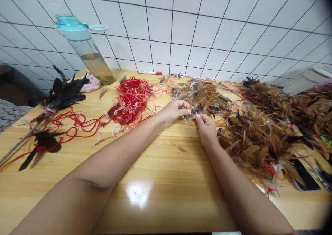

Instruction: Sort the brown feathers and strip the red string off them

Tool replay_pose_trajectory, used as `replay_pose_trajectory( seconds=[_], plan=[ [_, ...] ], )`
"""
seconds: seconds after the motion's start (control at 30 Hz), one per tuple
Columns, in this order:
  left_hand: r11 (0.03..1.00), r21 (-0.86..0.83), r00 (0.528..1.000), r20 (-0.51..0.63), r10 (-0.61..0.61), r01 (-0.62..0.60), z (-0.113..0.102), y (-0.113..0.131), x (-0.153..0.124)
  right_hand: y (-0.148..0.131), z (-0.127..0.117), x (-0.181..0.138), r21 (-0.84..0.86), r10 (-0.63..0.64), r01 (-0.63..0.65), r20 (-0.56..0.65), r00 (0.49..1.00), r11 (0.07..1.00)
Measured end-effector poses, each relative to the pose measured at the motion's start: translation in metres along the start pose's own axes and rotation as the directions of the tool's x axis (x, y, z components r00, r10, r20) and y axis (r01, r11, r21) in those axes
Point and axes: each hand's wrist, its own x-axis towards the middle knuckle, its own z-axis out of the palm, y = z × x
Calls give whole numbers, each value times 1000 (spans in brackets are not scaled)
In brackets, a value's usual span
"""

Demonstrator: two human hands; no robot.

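Observation:
Both of my hands meet at the near edge of a pile of brown feathers toward the back of the table. My left hand is closed, its thumb and fingers pinching the pale quill end of some feathers. Close beside it, my right hand pinches the same small feather tuft between thumb and forefinger. The exact tips of the quills are hidden by the fingers. Left of my hands lies a tangled heap of red cord with pale bits of quill mixed in.
A tilted-looking water bottle with a turquoise lid stands at back left. Black feathers tied to a stick lie at the left edge. More brown feather bundles, a phone and scissors are at right. A red-capped marker lies by the tiled wall.

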Motion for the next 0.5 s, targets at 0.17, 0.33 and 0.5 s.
replay_pose_trajectory(
  seconds=[0.17,0.33,0.5],
  plan=[
    [996,-91,999,54,-3,8,2,-7,1,-3,2,-1,56,48,-47,-27,998,997],
    [994,-101,998,59,-35,41,4,-9,0,0,2,0,62,46,-45,-25,999,997],
    [991,-118,997,57,-59,66,5,-6,-2,3,2,1,48,38,-36,-30,999,998]
  ],
)
